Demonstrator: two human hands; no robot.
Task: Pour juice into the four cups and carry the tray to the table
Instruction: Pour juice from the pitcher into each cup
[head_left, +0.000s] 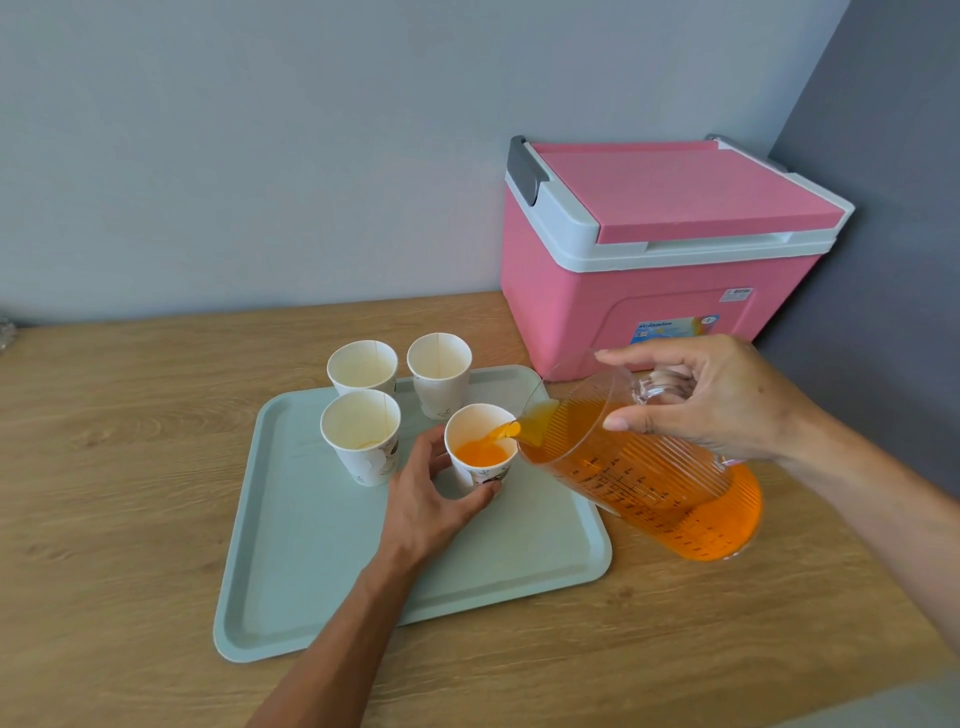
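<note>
tray (322, 597): pale green, on wood tabletop (130, 467). front-rt cup (480, 475): on tray, part-filled w/ orange juice (482, 453); left hand (431, 499) curled round its base. 3 other cups (360, 436): on tray, behind/left. pitcher (639, 467): clear, tilted, spout over front-rt cup; right hand (717, 400) grips handle. pink cooler (665, 249): behind, rt.

Item 1: cooler box (649, 291), pink body, white rim, lid (685, 192) pink and closed. It stood at the back right of the table (130, 467), in the corner where the walls met. Grey latch (524, 169) at its left end. Printed label (670, 327) on the front face, small sticker (737, 294) above it; text too small to read.
Item 2: table, light wood grain.
Item 3: pale grey wall (260, 156) behind; darker grey wall (893, 208) at right.
</note>
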